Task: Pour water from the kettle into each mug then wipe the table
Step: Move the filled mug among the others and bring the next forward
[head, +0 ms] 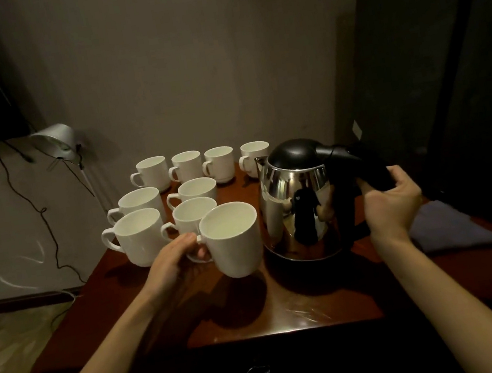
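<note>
Holding a white glazed ceramic mug (pixel 233 240) by its handle, the left hand (pixel 175 259) has its fingers (pixel 182 241) curled round the loop; the mug is raised off the dark red wooden bench (pixel 290 311), just left of the kettle. Judgement: rigid, smooth, breakable; light now, heavier and easier to tip once filled, so the handle grip suits it. Eight more white mugs (pixel 175 194) stand behind on the bench. Polished steel electric kettle with black lid and handle (pixel 300 203) sits on its black base; likely heavy if full, slick-walled, possibly hot, so take only the handle. Right hand (pixel 391 198) fingers are wrapped on that handle, behind the body. Folded blue-grey cloth (pixel 451 226) lies at far right.
</note>
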A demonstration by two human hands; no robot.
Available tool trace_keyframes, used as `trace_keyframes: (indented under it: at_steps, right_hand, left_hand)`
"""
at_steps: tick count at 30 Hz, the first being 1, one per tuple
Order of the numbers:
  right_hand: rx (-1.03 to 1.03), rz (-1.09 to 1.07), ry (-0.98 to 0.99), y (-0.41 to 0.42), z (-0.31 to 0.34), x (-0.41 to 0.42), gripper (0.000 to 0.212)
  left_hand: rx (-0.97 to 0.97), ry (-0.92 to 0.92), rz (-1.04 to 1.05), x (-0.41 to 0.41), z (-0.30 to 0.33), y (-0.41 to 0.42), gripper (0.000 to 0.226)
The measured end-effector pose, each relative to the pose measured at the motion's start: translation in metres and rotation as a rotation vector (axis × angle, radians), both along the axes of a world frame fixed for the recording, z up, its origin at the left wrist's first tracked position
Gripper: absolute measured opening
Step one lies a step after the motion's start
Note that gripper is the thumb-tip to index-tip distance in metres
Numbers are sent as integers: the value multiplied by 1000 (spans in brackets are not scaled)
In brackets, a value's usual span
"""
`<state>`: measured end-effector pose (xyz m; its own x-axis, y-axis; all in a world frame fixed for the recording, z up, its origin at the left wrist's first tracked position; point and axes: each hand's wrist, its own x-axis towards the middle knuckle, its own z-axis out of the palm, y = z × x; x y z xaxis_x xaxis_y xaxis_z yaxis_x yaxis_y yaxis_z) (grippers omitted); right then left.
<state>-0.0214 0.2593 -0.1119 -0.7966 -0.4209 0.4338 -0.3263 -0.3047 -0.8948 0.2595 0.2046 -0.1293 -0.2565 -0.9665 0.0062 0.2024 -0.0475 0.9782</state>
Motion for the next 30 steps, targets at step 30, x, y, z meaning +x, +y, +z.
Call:
trace_keyframes:
  at_steps: [30]
  right_hand:
    - [143, 512, 622, 3, 71, 83, 56]
  left_hand:
    - [-45, 105, -66, 18, 61, 10, 28]
